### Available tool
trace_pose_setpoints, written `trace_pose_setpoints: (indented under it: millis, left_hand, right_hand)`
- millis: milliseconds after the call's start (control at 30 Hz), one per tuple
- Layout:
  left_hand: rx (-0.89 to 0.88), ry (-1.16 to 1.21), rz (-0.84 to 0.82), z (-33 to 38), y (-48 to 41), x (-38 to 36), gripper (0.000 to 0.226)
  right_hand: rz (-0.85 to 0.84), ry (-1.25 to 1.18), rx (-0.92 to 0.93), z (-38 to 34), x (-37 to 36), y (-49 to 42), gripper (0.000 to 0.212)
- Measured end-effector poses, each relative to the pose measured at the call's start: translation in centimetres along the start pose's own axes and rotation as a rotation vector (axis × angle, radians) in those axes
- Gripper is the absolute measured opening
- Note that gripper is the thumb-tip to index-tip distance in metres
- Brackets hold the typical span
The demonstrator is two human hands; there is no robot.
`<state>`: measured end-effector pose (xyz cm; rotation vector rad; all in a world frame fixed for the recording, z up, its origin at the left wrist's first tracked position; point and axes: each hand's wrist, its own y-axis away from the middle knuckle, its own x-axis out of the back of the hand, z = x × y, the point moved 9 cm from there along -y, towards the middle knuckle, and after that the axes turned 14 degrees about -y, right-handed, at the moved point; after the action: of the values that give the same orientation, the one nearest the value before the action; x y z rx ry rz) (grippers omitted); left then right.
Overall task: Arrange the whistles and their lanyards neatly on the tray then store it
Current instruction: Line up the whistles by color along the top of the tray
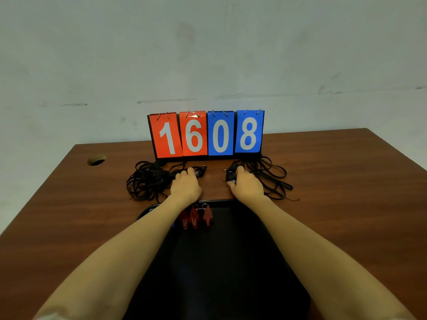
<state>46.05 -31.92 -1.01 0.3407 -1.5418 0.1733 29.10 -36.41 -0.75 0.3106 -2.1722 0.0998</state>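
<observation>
The right hand [246, 184] pinches a black whistle [230, 175] between thumb and finger. The left hand [186, 184] lies on a dark whistle [200, 172] at its fingertips. I cannot tell if it grips. Tangled lanyards [147, 181] lie just outside each hand on the desk [335, 181]. If I lift, the strings may snag, drag the heap along, and knock the red whistles [196, 217] on the tray [217, 201] behind the wrists.

We note dim, even light and soft focus. Wide-angle stretching distorts the margins; the tray [219, 262] reads almost black.
</observation>
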Motion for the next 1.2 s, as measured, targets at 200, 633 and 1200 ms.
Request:
trace_pose_setpoints:
  millis: [200, 633, 1200]
  left_hand:
    - [-0.009, -0.097, 0.107, 0.9, -2.3, -0.6, 0.044]
    - [0.121, -0.221, 0.102, -1.1, -0.7, 1.2, 0.034]
    - [-0.171, -0.305, 0.167, 5.1, -2.9, 0.7, 0.041]
  right_hand:
    - [0.032, 0.081, 0.012, 0.0, -0.1, -1.1, 0.044]
    - [-0.022, 0.002, -0.016, 1.1, 0.3, 1.0, 0.038]
    - [-0.037, 0.0, -0.019, 1.5, -0.1, 0.7, 0.034]
